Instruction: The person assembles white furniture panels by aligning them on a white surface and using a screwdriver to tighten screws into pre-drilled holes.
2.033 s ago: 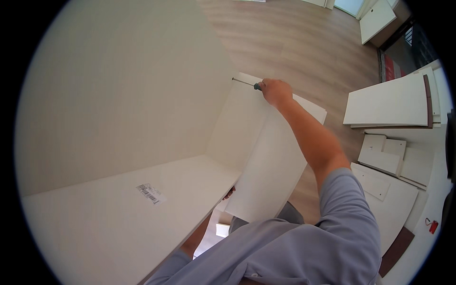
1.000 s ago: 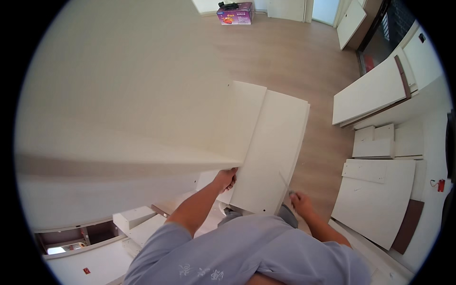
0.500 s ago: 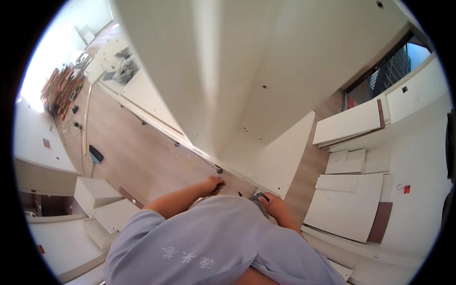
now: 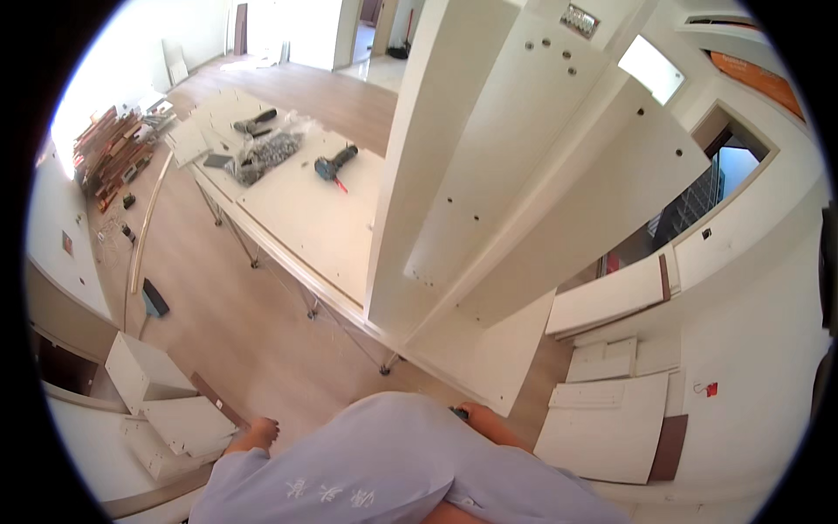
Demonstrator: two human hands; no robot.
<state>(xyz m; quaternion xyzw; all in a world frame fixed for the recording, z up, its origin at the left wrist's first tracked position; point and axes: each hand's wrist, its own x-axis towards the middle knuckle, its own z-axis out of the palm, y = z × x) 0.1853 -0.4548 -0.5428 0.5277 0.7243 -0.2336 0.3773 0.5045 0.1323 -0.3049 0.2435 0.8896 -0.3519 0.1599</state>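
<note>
My left hand (image 4: 264, 430) hangs at my left side above the floor, fingers loosely bent, with nothing visible in it. At my right side, my right hand (image 4: 480, 421) is closed around a small dark thing (image 4: 458, 412), mostly hidden by my shirt. In front of me a tall white cabinet frame (image 4: 423, 201) of joined panels stands on a long white-topped workbench (image 4: 301, 231). A dark cordless drill (image 4: 333, 164) lies on the bench left of the frame. Beyond it are a clear plastic bag of small fittings (image 4: 269, 157) and another dark tool (image 4: 255, 122).
White panels (image 4: 602, 428) lean along the right wall. White boxes and boards (image 4: 166, 393) are stacked at the left. A dustpan (image 4: 155, 299) and a long strip (image 4: 150, 223) lie on the wooden floor (image 4: 236, 314). Wood scraps (image 4: 109, 153) are heaped at the far left.
My view has lifted, bringing the cabinet frame's upper part and the drill into sight. My left hand has swung left, away from the front of my body. My right hand stays at my right side.
</note>
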